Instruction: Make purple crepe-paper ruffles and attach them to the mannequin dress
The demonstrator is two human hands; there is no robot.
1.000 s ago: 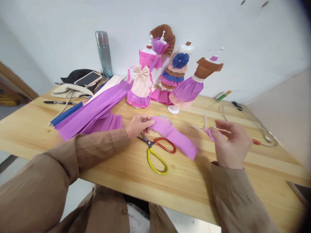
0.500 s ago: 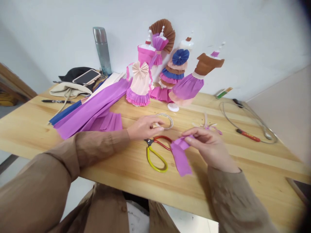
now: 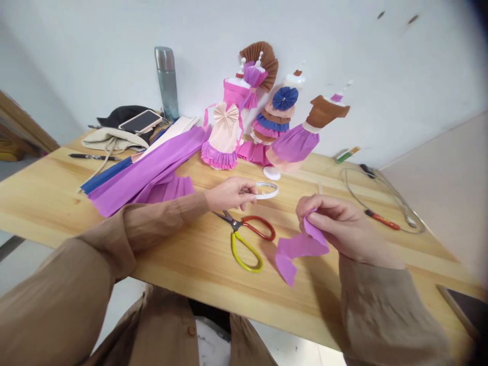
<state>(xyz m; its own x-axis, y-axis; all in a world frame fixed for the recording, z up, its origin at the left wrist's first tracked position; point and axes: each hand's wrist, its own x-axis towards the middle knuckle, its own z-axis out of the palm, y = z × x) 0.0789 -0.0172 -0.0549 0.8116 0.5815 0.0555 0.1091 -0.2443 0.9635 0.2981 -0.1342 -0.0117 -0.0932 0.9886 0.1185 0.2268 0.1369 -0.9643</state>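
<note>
My left hand (image 3: pixel 233 193) pinches the edge of a thin roll of tape (image 3: pixel 271 191), tilted over the middle of the table. Between the fingers of my right hand (image 3: pixel 339 223) hangs a strip of purple crepe paper (image 3: pixel 301 249), its loose end curling down to the left. Scissors (image 3: pixel 244 229) with one red and one yellow handle loop lie on the wood between my hands, blades partly apart. To the left of my left hand are folded sheets of purple crepe paper (image 3: pixel 148 168).
Behind stand several small dress forms in paper clothes, including a brown-and-purple dress (image 3: pixel 305 132) and a pink apron dress (image 3: pixel 224 134). A steel flask (image 3: pixel 166 84), phone (image 3: pixel 140 122) and pen (image 3: pixel 93 157) are at left. A cable with a red handle (image 3: pixel 382 219) lies right, a dark tablet-like object (image 3: pixel 465 307) nearer.
My left hand has closed on the tape roll and lifted it off the table. My right hand has moved right with the purple strip, which now hangs more twisted.
</note>
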